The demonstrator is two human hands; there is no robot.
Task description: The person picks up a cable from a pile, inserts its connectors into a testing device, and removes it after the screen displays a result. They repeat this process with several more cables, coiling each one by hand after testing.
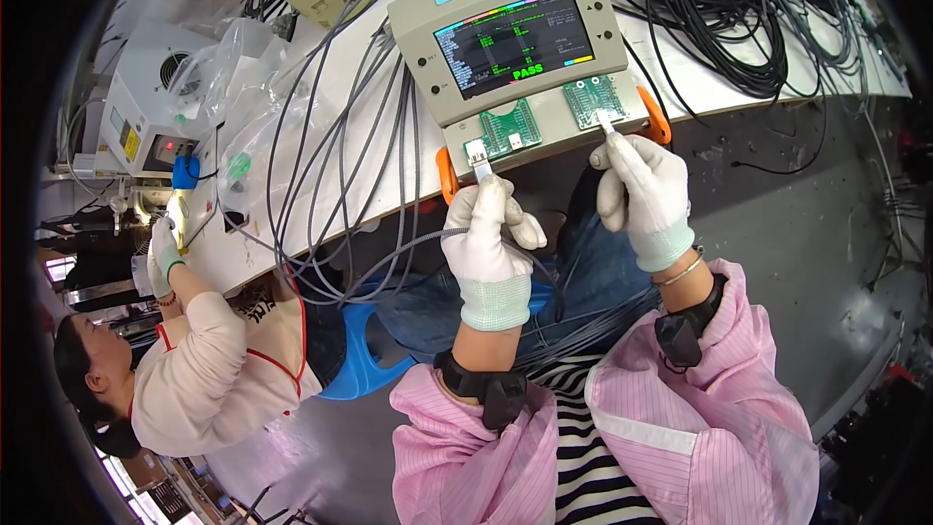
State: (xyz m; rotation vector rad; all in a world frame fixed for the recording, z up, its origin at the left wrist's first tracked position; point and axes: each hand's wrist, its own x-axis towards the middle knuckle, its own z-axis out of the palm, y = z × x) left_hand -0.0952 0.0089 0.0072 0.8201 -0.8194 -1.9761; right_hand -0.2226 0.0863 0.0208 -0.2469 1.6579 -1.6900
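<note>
A beige cable tester [408, 34] with a lit screen [515, 44] stands at the table's front edge. Two green circuit boards with sockets sit along its front: a left board [513, 126] and a right board [591, 97]. My gloved left hand [489, 243] is closed on a cable plug [481, 167] at the left board's metal socket; a grey braided cable [428, 238] runs off leftward from this hand. My gloved right hand [646, 185] pinches another plug [605, 122] at the right board's lower edge. Fingers partly hide both plugs.
Grey cables [374, 126] hang over the table edge at left; a heap of black cables [748, 29] lies at the far right. Orange clamps [656, 117] flank the tester. At left a co-worker [204, 369] works beside a white machine [146, 97]. A blue stool [360, 360] stands below.
</note>
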